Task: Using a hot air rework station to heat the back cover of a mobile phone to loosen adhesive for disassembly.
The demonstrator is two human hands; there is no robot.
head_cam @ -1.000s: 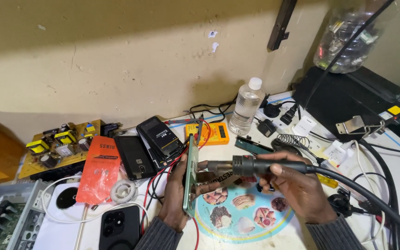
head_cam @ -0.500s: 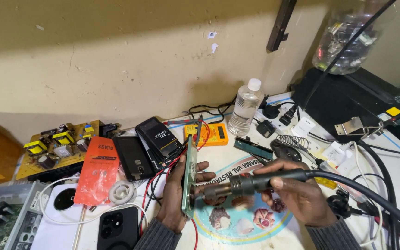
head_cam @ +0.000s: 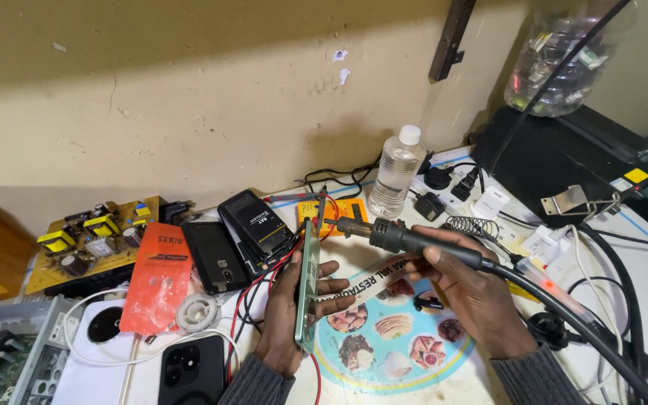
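My left hand (head_cam: 294, 307) holds a thin green phone (head_cam: 308, 289) upright on its edge, red wires running past it. My right hand (head_cam: 466, 289) grips a black hot-air handpiece (head_cam: 403, 238) with a thick hose trailing right. Its metal nozzle (head_cam: 350, 226) points left, just above the phone's top end. Both hands are over a round printed mat (head_cam: 391, 337) with food pictures.
A clear water bottle (head_cam: 395, 172) stands at the back by plugs and cables. A yellow multimeter (head_cam: 337, 214), dark phones (head_cam: 223, 251), an orange packet (head_cam: 160, 274), a solder reel (head_cam: 198, 311) and a circuit board (head_cam: 95, 240) lie left. A black box (head_cam: 579, 157) sits right.
My right hand has raised the handpiece from low beside the phone up to its top end. The left hand keeps the phone upright in about the same place.
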